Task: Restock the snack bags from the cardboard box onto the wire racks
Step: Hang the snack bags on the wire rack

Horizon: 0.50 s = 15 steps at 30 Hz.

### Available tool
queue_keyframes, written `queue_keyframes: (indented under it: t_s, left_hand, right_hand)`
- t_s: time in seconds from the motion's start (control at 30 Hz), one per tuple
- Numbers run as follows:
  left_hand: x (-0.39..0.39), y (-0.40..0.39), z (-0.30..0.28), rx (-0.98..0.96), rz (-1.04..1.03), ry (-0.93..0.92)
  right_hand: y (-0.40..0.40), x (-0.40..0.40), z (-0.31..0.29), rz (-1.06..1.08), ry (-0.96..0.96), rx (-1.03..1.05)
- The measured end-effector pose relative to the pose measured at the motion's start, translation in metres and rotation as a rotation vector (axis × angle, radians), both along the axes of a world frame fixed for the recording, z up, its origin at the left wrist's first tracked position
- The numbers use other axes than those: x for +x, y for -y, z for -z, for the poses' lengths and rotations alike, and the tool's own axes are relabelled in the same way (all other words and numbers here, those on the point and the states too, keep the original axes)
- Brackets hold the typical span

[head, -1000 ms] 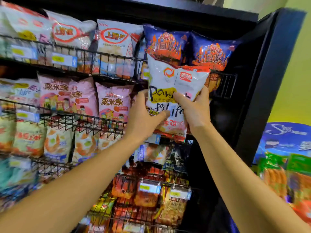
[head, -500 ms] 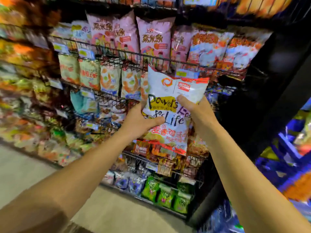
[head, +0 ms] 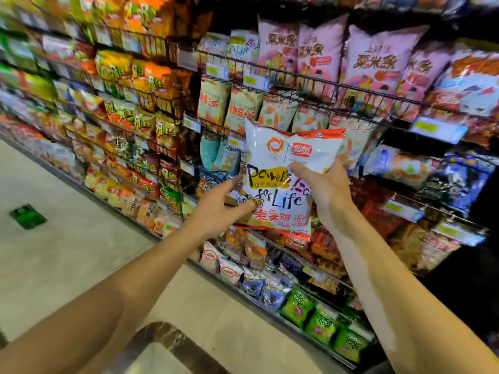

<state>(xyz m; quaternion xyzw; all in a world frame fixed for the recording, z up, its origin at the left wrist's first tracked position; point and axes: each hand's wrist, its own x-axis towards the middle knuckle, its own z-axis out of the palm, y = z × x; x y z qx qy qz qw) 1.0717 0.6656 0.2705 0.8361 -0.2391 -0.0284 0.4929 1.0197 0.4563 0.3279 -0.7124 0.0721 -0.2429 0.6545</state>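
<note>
Bag: I have the white snack bag (head: pixel 280 174) upright in the air in front of the wire racks (head: pixel 310 85), not yet in any basket.
Right hand: my right hand (head: pixel 322 186) grips the bag's right edge, thumb across the front, the other fingers hidden behind the bag.
Left hand: my left hand (head: pixel 216 206) sits at the bag's lower left, fingers loosened and spread, thumb tip just touching the corner; a second ago it was clamped on the bag.
What changed: my view has swung down and left, from the top rack with the blue bags to the middle tiers; the pink bags (head: pixel 370 58) now sit above the held bag, and the floor (head: pixel 67 252) shows.
What it means: I judge the top tier was not the slot, and I am hunting lower for the matching row.
Next: one-handed hold looks enough; I'd find the matching facing first.
Box: a brown rim (head: pixel 159 333) at the bottom edge may be the cardboard box; I cannot tell.
</note>
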Motion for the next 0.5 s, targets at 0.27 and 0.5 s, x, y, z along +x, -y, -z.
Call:
queue_keyframes:
  t_s: [0.27,0.5]
  left_hand:
    - [0.12,-0.139,-0.026,0.414,-0.143,0.475]
    - [0.228,-0.185,-0.059,0.6,-0.201,0.658]
  right_hand:
    - [-0.111,0.096,-0.021,0.087,0.067,-0.043]
    - [-0.136,0.184,-0.039,0.179,0.06,-0.151]
